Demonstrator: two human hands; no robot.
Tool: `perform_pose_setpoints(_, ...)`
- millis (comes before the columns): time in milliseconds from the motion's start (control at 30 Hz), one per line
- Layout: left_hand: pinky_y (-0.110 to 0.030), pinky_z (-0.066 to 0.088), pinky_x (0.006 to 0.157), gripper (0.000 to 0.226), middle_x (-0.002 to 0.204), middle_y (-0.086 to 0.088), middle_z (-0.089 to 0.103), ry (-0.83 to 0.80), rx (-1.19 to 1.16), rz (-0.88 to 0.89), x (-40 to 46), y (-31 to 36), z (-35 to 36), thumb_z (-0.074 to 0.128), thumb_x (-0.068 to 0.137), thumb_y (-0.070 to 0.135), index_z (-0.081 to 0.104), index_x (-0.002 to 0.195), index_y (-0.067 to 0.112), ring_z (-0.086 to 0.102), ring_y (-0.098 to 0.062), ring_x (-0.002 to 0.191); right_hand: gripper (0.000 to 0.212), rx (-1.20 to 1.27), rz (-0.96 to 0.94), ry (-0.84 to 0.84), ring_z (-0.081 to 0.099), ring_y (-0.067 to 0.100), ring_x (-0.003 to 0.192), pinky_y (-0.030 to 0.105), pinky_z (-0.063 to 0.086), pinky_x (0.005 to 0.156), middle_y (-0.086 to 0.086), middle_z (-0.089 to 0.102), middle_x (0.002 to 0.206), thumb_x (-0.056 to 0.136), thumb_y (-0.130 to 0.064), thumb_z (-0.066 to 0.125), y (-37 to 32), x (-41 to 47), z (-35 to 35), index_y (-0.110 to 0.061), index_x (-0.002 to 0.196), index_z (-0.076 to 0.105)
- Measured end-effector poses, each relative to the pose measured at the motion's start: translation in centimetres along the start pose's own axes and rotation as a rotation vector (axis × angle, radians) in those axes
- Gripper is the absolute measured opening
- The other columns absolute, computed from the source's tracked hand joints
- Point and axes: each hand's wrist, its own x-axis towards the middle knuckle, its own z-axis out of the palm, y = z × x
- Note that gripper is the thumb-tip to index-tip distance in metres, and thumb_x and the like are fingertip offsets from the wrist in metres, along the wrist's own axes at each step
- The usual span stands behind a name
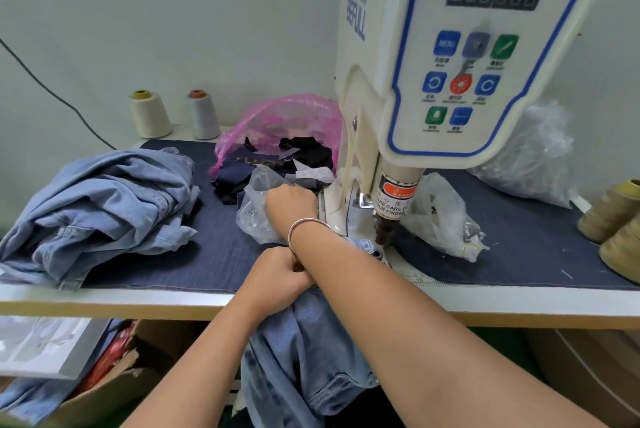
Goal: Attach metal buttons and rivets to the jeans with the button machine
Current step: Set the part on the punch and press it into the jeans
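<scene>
The white button machine (446, 57) stands at the right, its dark punch head (383, 232) just above the table. Light blue jeans (304, 348) hang over the table's front edge, their top lying under the punch. My left hand (282, 275) is closed on the jeans at the table edge. My right hand (292, 204), a bangle on its wrist, crosses over the left and reaches into a clear plastic bag of metal buttons (254, 216) left of the machine. Its fingers are hidden in the bag.
A pile of light blue jeans (104, 199) lies at the left on the dark cloth table cover (214, 254). A pink bag of fabric scraps (280, 137), thread cones (149, 114), another clear bag (440, 216) and yellow-brown cones (613, 213) surround the machine. Boxes sit under the table.
</scene>
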Motion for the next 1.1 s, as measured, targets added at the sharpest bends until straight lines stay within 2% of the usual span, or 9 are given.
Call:
perform_pose_setpoints(100,-0.016,0.028,0.046,0.029,0.042,0.011,0.041,-0.016,0.008,-0.004,-0.1,-0.1,0.0,0.061,0.068,0.029,0.047,0.043,0.024,0.03,-0.004,0.045,0.027,-0.047,-0.032,-0.003,0.064,0.028,0.1,0.032,0.041,0.066,0.006,0.067,0.106,0.09,-0.003,0.045,0.1,0.0,-0.1,-0.012,0.105,0.066)
perform_pose_setpoints(267,-0.017,0.03,0.048,0.03,0.045,0.01,0.043,-0.027,0.007,-0.018,0.1,-0.1,-0.1,0.063,0.068,0.031,0.046,0.044,0.022,0.031,-0.004,0.047,0.026,-0.067,-0.129,0.013,0.064,0.028,0.096,0.033,0.037,0.064,0.007,0.066,0.106,0.088,-0.007,0.05,-0.1,-0.3,-0.1,-0.013,0.111,0.061)
perform_pose_setpoints(433,-0.017,0.028,0.049,0.03,0.044,0.011,0.041,-0.039,0.001,-0.012,0.0,0.0,-0.1,0.062,0.065,0.033,0.045,0.044,0.021,0.03,-0.005,0.048,0.026,0.019,-0.095,-0.04,0.063,0.029,0.099,0.033,0.037,0.07,0.009,0.065,0.108,0.089,-0.006,0.049,0.0,-0.5,0.0,-0.008,0.112,0.059)
perform_pose_setpoints(567,-0.015,0.029,0.048,0.029,0.043,0.013,0.042,-0.053,-0.019,0.006,-0.1,0.1,-0.1,0.062,0.065,0.031,0.047,0.042,0.023,0.031,-0.003,0.047,0.029,0.131,-0.069,-0.096,0.061,0.029,0.098,0.032,0.034,0.072,0.007,0.065,0.108,0.095,-0.023,0.041,-0.3,-0.8,0.0,-0.015,0.11,0.065)
perform_pose_setpoints(700,-0.014,0.03,0.048,0.03,0.042,0.013,0.044,-0.044,-0.007,0.034,-0.2,0.2,-0.1,0.063,0.067,0.03,0.049,0.041,0.024,0.033,-0.002,0.046,0.028,0.076,-0.149,-0.124,0.06,0.027,0.103,0.033,0.034,0.078,0.005,0.063,0.114,0.097,-0.02,0.041,-0.2,-1.0,0.2,-0.018,0.112,0.064)
perform_pose_setpoints(800,-0.02,0.032,0.051,0.028,0.046,0.01,0.047,-0.041,-0.001,0.031,-0.1,0.1,-0.1,0.063,0.066,0.031,0.051,0.047,0.014,0.034,-0.003,0.05,0.025,0.042,-0.189,-0.165,0.06,0.026,0.093,0.034,0.031,0.076,0.004,0.064,0.102,0.096,-0.019,0.041,-0.4,-1.0,0.1,-0.019,0.101,0.065)
perform_pose_setpoints(900,-0.022,0.034,0.053,0.029,0.048,0.007,0.05,-0.041,-0.009,0.017,-0.1,-0.1,-0.2,0.062,0.064,0.033,0.052,0.05,0.009,0.037,-0.005,0.051,0.02,0.051,-0.211,-0.166,0.058,0.026,0.086,0.034,0.031,0.073,0.002,0.057,0.088,0.095,-0.021,0.042,-0.5,-1.1,-0.1,-0.025,0.085,0.059)
perform_pose_setpoints(1000,-0.019,0.036,0.053,0.027,0.048,0.009,0.052,-0.048,-0.026,0.017,-0.2,0.1,-0.2,0.063,0.065,0.033,0.054,0.049,0.014,0.04,-0.003,0.05,0.019,0.039,-0.181,-0.143,0.062,0.027,0.092,0.033,0.032,0.072,0.004,0.065,0.098,0.094,-0.021,0.047,-0.7,-0.9,-0.4,-0.02,0.097,0.066)
perform_pose_setpoints(1100,-0.026,0.04,0.057,0.027,0.052,0.005,0.057,-0.043,-0.037,0.018,-0.2,0.2,-0.2,0.064,0.066,0.031,0.057,0.054,0.008,0.044,-0.004,0.053,0.022,0.076,-0.176,-0.096,0.063,0.027,0.086,0.031,0.034,0.067,0.005,0.067,0.095,0.092,-0.017,0.048,-0.5,-1.1,-0.5,-0.017,0.099,0.069)
